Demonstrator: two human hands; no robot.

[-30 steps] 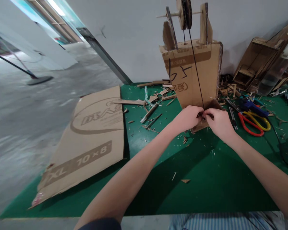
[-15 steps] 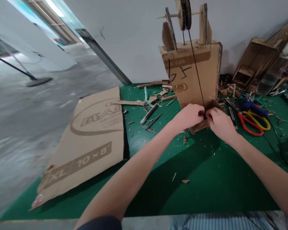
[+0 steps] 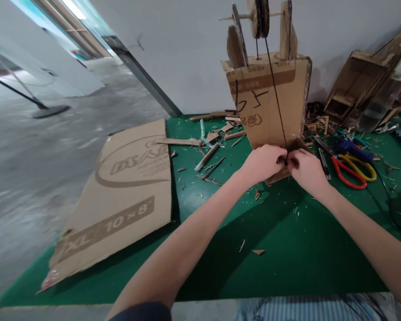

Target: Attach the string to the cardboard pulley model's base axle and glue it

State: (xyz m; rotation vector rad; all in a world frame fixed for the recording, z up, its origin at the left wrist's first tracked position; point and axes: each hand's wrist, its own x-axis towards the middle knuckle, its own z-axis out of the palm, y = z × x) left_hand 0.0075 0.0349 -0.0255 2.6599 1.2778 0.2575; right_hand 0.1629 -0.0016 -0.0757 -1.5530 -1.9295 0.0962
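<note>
A tall cardboard tower stands on the green mat, with a dark pulley wheel on a thin axle at its top. A black string runs down from the wheel to a small cardboard flap at the tower's foot. My left hand and my right hand meet there, fingertips pinched together on the string's lower end just above the flap. What the fingers do with the string is hidden by the hands.
A large flat cardboard sheet printed "XL 10×8" lies at the left, overhanging the mat's edge. Cardboard strips and scraps litter the back. Red and yellow scissors, a blue tool and more cardboard constructions sit at the right.
Both hands stay pinched at the string's lower end, with only slight finger shifts. The view has moved a little.
</note>
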